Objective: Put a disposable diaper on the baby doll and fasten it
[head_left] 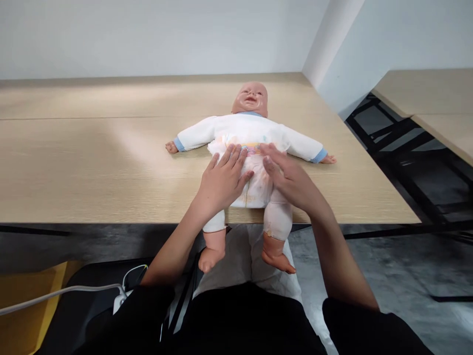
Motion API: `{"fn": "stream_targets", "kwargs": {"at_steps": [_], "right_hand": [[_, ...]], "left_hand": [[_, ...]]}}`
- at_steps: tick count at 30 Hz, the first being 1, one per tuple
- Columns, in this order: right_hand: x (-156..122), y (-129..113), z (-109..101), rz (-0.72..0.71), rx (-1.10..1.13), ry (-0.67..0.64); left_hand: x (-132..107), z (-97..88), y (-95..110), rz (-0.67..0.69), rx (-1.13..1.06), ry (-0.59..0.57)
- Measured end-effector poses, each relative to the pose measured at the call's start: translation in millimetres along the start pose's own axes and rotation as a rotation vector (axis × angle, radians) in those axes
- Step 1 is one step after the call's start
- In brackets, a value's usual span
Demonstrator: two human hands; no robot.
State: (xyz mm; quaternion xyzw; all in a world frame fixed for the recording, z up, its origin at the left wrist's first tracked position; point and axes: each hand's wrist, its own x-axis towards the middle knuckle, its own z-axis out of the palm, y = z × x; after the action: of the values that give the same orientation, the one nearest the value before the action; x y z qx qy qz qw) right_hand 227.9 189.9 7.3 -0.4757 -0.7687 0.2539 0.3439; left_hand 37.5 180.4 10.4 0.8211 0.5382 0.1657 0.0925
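Our left hand [223, 180] and right hand [291, 180] lay spread fingers [231, 158] on the doll's [247, 130] diaper [254, 190]; its legs [277, 217] overhang the bench edge [111, 223].

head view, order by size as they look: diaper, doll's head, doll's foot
1. The diaper looks largest, even partly hidden.
2. Too close to rank: the doll's head and the doll's foot look about alike, and the foot is nearer the camera.

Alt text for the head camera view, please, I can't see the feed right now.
The left hand and right hand rest on the diaper of a baby doll. The doll lies face up on a light wood table, wearing a white top with blue cuffs.
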Motion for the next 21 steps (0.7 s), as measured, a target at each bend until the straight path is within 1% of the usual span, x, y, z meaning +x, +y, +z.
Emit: {"fn": "stream_targets", "kwargs": {"at_steps": [2, 5, 8, 10, 11, 13, 14, 15, 16, 17, 19, 21], "right_hand": [[-4, 5, 11, -0.028, -0.094, -0.085], [-5, 6, 22, -0.050, -0.197, -0.100], [-5, 6, 21, -0.060, -0.203, -0.114], [-5, 7, 16, -0.072, -0.147, -0.119], [-6, 8, 13, -0.075, -0.108, -0.106], [-8, 13, 9, -0.060, -0.033, -0.026], [-10, 16, 8, -0.039, -0.004, 0.033], [-12, 18, 8, -0.010, 0.020, 0.090], [-14, 21, 9, 0.021, 0.042, 0.129], [-16, 23, 11, 0.049, 0.063, 0.139], [-17, 26, 14, 0.087, 0.101, 0.090], [-16, 26, 18, 0.096, 0.119, 0.029]], "left_hand": [[0, 1.9, -2, -0.007, -0.025, -0.005], [1, 2.9, -10, 0.003, -0.116, -0.012], [1, 0.3, -21, 0.030, -0.351, -0.033], [-2, -1.4, -28, 0.036, -0.592, 0.025], [-4, -1.5, -31, 0.028, -0.703, 0.085], [-10, 0.2, -35, -0.011, -0.849, 0.217], [-13, 2.0, -36, -0.040, -0.878, 0.254], [-17, 4.1, -37, -0.073, -0.886, 0.259], [-19, 6.4, -38, -0.106, -0.882, 0.236], [-22, 8.7, -38, -0.136, -0.874, 0.199], [-25, 12.2, -37, -0.169, -0.832, 0.130], [-25, 13.9, -35, -0.171, -0.764, 0.109]]}}
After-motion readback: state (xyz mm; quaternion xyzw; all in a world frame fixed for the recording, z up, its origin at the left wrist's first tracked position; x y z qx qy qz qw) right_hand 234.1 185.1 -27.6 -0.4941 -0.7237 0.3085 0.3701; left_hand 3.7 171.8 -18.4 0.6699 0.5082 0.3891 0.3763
